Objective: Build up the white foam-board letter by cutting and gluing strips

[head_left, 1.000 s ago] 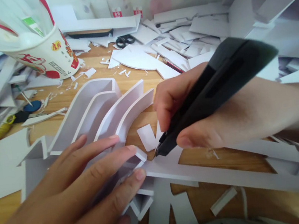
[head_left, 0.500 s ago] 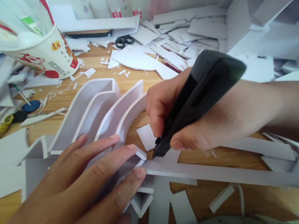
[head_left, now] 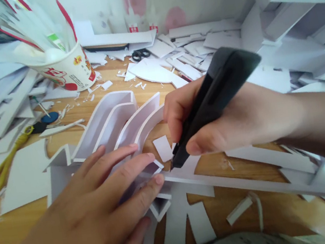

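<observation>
Just right of the left fingertips, near the middle of the view, the tip of a black cutting knife point(head_left: 216, 95) meets a long white strip point(head_left: 251, 183). The right hand point(head_left: 238, 120) has its grip clamped around the knife, the thumb along the near side and the curled fingers on the far side. The handle slants up and away to the right, an angle that probably lets the short blade point down close to the left fingertips while leaving its tip in plain sight. Whether the edge has bitten into the strip is too small to tell.

The left hand point(head_left: 97, 201) lies flat, fingers spread apart and closed on nothing, across a white board structure point(head_left: 136, 121) with curved upright walls. Its index fingertip rests where the structure and the strip's near end come together; the spread likely serves to steady both against the blade's push. Whether the two are joined there cannot be made out.

The structure sits on the wooden surface point(head_left: 16, 229), in front of the body, its walls curving away. A paper cup point(head_left: 73, 70) full of slender implements and the black-handled scissors point(head_left: 141, 54) stand farther back, seemingly within reach yet out of the hands' way.
</observation>
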A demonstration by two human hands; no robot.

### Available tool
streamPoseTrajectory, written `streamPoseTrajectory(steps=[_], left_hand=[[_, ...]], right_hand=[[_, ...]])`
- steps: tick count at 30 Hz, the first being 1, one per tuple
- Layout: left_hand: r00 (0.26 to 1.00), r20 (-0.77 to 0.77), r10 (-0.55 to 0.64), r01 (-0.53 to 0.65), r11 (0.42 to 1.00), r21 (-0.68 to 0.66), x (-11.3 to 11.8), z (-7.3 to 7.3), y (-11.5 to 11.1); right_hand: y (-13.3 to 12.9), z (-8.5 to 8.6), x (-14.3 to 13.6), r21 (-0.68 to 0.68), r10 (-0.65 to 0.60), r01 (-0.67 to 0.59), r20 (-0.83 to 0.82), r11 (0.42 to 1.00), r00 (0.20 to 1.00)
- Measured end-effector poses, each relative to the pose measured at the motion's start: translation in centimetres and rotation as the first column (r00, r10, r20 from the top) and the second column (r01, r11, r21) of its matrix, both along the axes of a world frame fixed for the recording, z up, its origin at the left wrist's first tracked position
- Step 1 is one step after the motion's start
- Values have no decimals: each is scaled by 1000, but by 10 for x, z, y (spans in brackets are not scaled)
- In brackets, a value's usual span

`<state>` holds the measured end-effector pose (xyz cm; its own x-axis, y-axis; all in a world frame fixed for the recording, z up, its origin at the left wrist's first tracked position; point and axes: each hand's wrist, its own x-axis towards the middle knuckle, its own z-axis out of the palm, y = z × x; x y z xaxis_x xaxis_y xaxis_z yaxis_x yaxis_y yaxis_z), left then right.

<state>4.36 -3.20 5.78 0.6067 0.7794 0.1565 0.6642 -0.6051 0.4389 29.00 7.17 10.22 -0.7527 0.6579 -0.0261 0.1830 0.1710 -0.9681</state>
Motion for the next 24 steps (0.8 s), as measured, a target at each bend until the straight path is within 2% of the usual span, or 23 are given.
streamPoseTrajectory(steps=[2,3,8,11,13,14,16,19,21,24], left_hand=[[981,-147,-124,144,980,138,0,-2,1],[969,-197,-148,185,966,181,0,-3,2],[975,-191,-110,147,970,193,5,3,2],[976,-196,-97,139,966,216,7,7,0],[976,-202,-86,133,964,230,8,8,-2],[976,-204,-80,128,963,236,8,8,-2],[975,-212,-71,125,959,254,8,6,-4],[974,-225,-34,109,938,329,6,0,-2],[972,-235,-27,115,922,369,5,-3,1],[979,-192,-68,138,916,376,5,0,2]], right_hand=[[-3,8,-1,4,-28,28,5,1000,1000],[-5,13,-2,5,-33,33,14,999,999],[-14,43,13,93,-129,130,-16,987,991],[-21,58,36,302,-221,217,-21,928,975],[-33,61,50,506,-238,153,108,849,965],[-43,59,55,593,-237,73,202,802,950],[-67,49,57,673,-224,-138,421,727,879],[-107,23,44,672,-306,-356,659,649,687],[-125,6,33,697,-415,-423,699,580,582],[-139,-6,24,749,-522,-410,659,520,541]])
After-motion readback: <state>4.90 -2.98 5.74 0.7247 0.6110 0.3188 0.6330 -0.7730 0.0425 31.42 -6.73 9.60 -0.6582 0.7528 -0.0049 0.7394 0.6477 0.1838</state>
